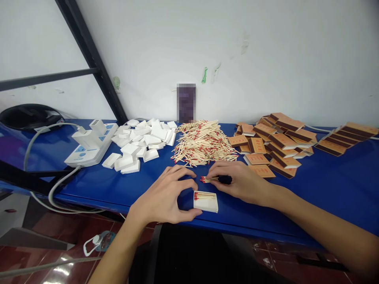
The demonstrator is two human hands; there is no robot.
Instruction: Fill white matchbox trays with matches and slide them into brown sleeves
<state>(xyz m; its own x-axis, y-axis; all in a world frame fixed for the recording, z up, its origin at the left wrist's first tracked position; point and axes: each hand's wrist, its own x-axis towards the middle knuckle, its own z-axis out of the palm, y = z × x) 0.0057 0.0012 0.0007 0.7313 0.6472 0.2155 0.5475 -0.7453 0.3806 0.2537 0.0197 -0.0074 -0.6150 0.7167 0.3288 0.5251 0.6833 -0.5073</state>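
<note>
A small white matchbox tray lies near the table's front edge, a few red-tipped matches along its far side. My left hand curves around the tray's left end, thumb at the near corner and index finger at the far corner. Just beyond the tray, my right hand pinches a small bunch of matches, red heads pointing left. Behind both hands rises a big heap of loose matches. The right hand's lower fingers are partly hidden.
White trays are piled at the left, beside a power strip with plugs and cables. Orange-brown matchbox sleeves are heaped at the right, with a stacked row farther over. A pixelated dark panel stands against the wall.
</note>
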